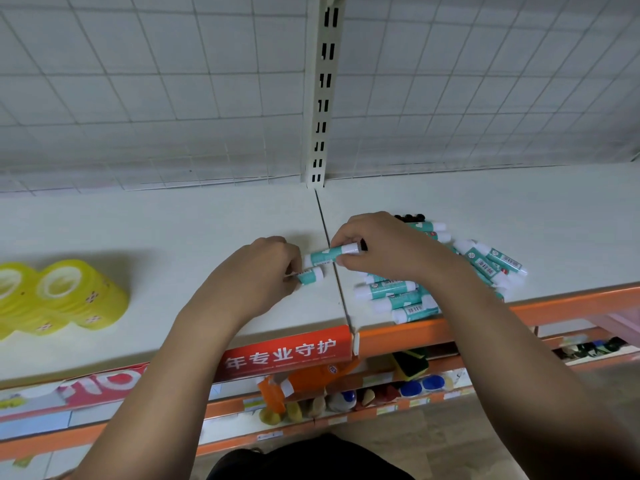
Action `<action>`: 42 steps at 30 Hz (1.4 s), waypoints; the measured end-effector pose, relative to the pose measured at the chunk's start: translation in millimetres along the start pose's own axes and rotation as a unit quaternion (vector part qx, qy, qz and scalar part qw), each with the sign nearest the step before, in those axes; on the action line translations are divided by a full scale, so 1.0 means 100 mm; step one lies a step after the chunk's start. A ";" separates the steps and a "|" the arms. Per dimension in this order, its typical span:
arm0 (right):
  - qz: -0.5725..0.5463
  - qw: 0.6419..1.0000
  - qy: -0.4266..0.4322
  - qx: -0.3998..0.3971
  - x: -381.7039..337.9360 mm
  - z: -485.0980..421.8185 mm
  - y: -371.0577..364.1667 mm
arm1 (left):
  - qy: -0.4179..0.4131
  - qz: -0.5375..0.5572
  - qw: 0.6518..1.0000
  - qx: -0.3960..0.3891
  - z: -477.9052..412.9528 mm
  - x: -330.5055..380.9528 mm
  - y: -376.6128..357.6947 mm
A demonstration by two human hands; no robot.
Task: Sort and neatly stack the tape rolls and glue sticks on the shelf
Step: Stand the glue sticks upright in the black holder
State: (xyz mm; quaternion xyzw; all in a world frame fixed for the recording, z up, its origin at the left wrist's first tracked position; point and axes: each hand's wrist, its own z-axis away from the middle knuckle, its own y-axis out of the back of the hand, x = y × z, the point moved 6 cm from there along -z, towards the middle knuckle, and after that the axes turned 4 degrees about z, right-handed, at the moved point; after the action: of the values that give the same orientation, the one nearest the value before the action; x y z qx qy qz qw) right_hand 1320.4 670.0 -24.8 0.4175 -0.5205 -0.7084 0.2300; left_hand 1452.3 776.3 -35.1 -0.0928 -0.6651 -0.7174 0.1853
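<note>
Head view: the shelf (207,237) fills the middle. It is two pale boards that meet at a seam (341,296) running from the post (322,98) to the front edge, with a wire grid (138,81) behind. On the left board, well apart from everything else, the yellow tape rolls (69,296) stand in two close stacks with their holes facing up. That group looks already sorted.

On the right board, just beside the seam, the glue sticks lie in a loose pile (398,296). Most have their long axes running left to right, but those at the far right fan out at an angle, so this heap reads as the unsorted part.

Both hands work at the seam. The right hand (377,244) pinches one stick (325,256) near its right end, and the stick's long axis runs left to right across the seam. The left hand (263,271) has its fingers curled round a second stick (311,275), just in front of the first and roughly parallel to it. Its white end points right and the rest is hidden under the fingers.

Held side by side like this, the two seem to be getting lined up to start an even row on the left board. Whether either stick touches the shelf cannot be told.
</note>
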 end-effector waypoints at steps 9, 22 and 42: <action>-0.001 0.999 0.012 -0.038 -0.01 0.03 -0.05 | -0.051 0.044 0.998 -0.018 -0.10 0.15 -0.08; -0.073 0.997 -0.017 -0.010 0.13 0.04 -0.01 | -0.059 0.025 0.998 -0.025 -0.25 0.20 -0.15; 0.018 0.988 -0.116 0.101 0.90 0.04 0.33 | -0.135 -0.010 0.990 -0.026 -1.26 0.71 -0.25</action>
State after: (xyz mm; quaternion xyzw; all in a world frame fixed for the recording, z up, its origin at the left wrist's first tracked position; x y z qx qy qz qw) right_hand 1264.0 592.2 -25.5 0.3438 -0.6200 -0.6918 0.1375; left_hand 1392.2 643.3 -43.9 -0.1867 -0.6660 -0.7173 0.0843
